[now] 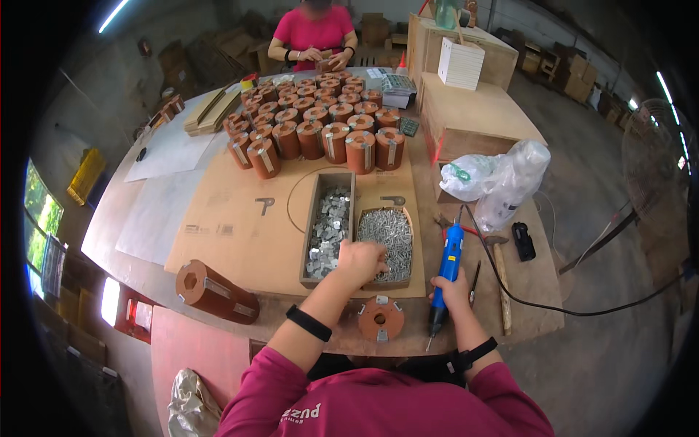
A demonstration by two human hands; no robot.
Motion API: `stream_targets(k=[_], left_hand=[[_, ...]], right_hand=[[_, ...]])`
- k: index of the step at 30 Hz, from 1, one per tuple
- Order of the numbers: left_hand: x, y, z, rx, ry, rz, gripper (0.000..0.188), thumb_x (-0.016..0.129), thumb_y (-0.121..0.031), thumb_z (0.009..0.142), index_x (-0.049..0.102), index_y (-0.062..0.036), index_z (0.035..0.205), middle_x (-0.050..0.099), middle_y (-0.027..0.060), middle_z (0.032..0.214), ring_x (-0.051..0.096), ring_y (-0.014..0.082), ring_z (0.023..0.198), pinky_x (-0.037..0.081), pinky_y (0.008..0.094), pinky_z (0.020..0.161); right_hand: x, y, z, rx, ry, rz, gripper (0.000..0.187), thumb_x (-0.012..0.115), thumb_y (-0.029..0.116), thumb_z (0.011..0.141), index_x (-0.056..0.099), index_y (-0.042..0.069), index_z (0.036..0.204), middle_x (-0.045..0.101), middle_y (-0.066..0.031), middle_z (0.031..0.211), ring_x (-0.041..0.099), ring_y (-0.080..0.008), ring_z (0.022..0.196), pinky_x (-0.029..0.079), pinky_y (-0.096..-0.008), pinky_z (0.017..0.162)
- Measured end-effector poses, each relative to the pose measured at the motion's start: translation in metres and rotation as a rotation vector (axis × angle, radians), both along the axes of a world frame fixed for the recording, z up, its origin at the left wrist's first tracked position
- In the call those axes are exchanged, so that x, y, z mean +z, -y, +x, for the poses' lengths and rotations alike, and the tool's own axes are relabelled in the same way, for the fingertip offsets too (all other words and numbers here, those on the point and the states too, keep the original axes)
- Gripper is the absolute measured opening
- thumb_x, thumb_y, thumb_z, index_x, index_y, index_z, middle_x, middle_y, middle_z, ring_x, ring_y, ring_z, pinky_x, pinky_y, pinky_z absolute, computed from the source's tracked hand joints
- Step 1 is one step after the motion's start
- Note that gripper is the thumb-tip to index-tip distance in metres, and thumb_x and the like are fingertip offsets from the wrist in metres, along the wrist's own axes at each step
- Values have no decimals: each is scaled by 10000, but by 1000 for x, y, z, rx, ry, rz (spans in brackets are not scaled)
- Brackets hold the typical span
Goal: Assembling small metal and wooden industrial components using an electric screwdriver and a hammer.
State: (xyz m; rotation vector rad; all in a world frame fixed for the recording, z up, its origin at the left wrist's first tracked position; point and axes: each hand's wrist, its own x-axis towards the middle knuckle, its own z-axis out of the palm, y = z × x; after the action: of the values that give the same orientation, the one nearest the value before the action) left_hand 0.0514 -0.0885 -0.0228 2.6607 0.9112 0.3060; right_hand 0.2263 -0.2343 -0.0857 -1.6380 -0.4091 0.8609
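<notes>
My left hand (362, 262) reaches over the edge of a shallow box of small screws (386, 237), its fingers curled together at the screws; whatever they pinch is hidden. In my right hand (453, 290) is a blue electric screwdriver (449, 262), its bit pointing down toward the table's near edge. Between my forearms a round brown block (381, 329) with a centre hole shows small metal pieces around its top. Left of the screws, a wooden tray (306, 255) holds many small flat metal pieces (331, 222).
A brown cylinder (229, 295) lies on its side at the left. Many similar cylinders (309, 138) stand farther back, where a person in pink (314, 33) works. To the right are a hammer (502, 284), a black object (523, 242), plastic bags (502, 178) and a cable (553, 312).
</notes>
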Motion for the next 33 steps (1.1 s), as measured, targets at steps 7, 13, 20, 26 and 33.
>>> stream_targets(k=[7, 13, 20, 26, 33], left_hand=[[22, -4, -6, 59, 247, -147, 193, 672, -239, 698, 588, -68, 729, 595, 75, 680, 582, 220, 632, 435, 333, 583], [78, 42, -57, 121, 610, -530, 102, 644, -102, 742, 597, -13, 759, 613, 73, 711, 580, 128, 643, 456, 252, 581], [56, 116, -116, -111, 577, -1007, 88, 638, 2, 747, 629, 15, 833, 629, 61, 799, 592, 117, 757, 471, 236, 685], [46, 133, -100, -244, 734, -1120, 91, 644, -13, 746, 638, 3, 836, 622, 68, 827, 583, 134, 790, 458, 249, 710], [45, 140, -96, -141, 758, -1251, 111, 621, 20, 759, 602, 35, 867, 613, 80, 853, 579, 123, 798, 462, 232, 711]], right_hand=[[7, -1, -3, 2, -49, 9, 454, 641, 41, 628, 363, 5, 985, 518, -119, 703, 547, -222, 441, 463, -338, 377], [68, 19, 0, 52, -211, 251, 557, 618, 6, 642, 358, 49, 1133, 521, -109, 726, 556, -218, 505, 496, -344, 471], [166, 59, -22, 272, -277, 889, 770, 593, 54, 686, 162, 87, 1323, 510, -102, 774, 557, -217, 680, 519, -393, 672], [184, 72, -48, 395, -194, 1189, 705, 537, 177, 809, 85, 38, 1332, 443, -78, 797, 507, -183, 691, 514, -432, 727], [188, 76, -81, 258, -61, 1156, 677, 528, 132, 769, 136, 36, 1312, 445, -76, 799, 501, -171, 662, 486, -369, 643]])
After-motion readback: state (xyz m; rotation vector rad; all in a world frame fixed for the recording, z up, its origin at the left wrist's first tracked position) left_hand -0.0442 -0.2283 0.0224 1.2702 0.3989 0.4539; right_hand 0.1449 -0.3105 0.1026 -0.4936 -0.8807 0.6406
